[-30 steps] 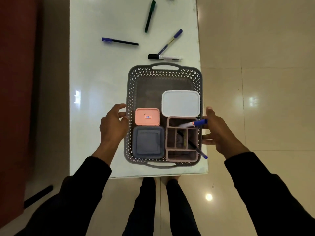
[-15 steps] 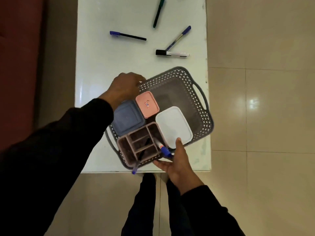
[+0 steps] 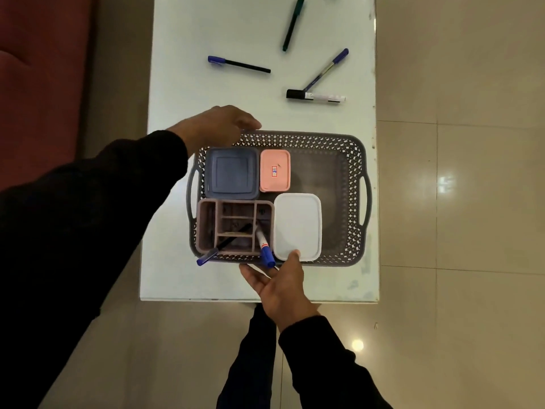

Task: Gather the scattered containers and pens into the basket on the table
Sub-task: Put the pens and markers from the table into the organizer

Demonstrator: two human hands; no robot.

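Basket (image 3: 352,160) sits on the white table (image 3: 182,84), long side toward us, near the table's front edge. Inside the basket: white container (image 3: 298,225) front-centre, blue container (image 3: 231,172) rear-left, divided organizer (image 3: 206,225) front-left holding two pens, pink container (image 3: 275,170) beside the blue one. Beyond the basket we see four loose pens: black-capped marker (image 3: 315,95), green pen (image 3: 292,23), black pen (image 3: 239,64), blue pen (image 3: 326,69). Our left hand (image 3: 219,125) grips the basket's rear-left rim, fingers curled. Our right hand (image 3: 280,281) holds the front rim, thumb over the edge.
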